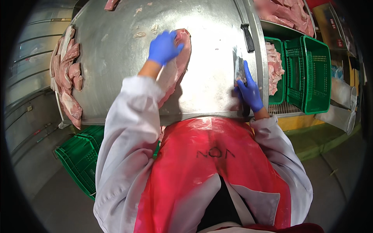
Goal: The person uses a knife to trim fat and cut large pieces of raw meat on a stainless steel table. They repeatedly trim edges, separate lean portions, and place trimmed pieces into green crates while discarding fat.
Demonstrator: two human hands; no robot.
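Note:
My left hand (163, 48), in a blue glove, grips the upper part of a long slab of pale pink meat (180, 58) lying on the steel worktop (116, 46). At the worktop's right edge, my gloved right hand (248, 89) holds a knife (238, 64), its blade pointing away from me and its handle mostly hidden by the hand. Above that hand lies a second black-handled tool (247, 37) with a long thin metal shaft. Several strips of meat (66, 70) are heaped along the left edge, and a small piece (110, 4) lies at the far edge.
On the right, a tray of meat (287, 17) sits beyond green crates (307, 73), one holding cut pieces (274, 70). More green crates (77, 159) stand low at my left. My red apron (210, 139) touches the worktop's near edge.

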